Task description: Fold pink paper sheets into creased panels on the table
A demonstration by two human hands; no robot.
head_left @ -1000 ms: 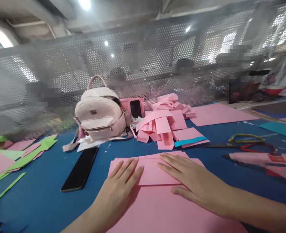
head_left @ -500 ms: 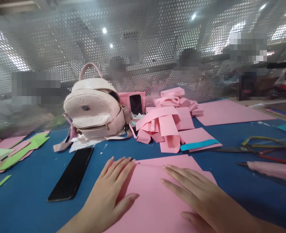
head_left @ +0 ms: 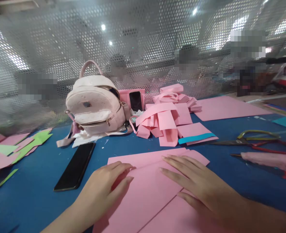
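Pink paper [head_left: 145, 194] lies in a few loose sheets on the blue counter [head_left: 39, 197], under the right hand [head_left: 201, 181] and against the left hand [head_left: 106, 184]. The right hand is flat, with its fingers a bit spread on top of the paper. The left hand is bent, its fingertips at the left part of the sheets and its thumb a little way from the fingers, so the gap is small. The paper looks light and thin, but stiff enough to stay flat. It may slide, and it could crease or tear if pulled hard. Good places to hold it are its side edges, with soft fingertips. Left of the left hand is a phone [head_left: 75, 168]; past that hand stands a bag [head_left: 94, 113]. The bag has a small plate [head_left: 86, 104], but I cannot read any words on it, or anywhere else.
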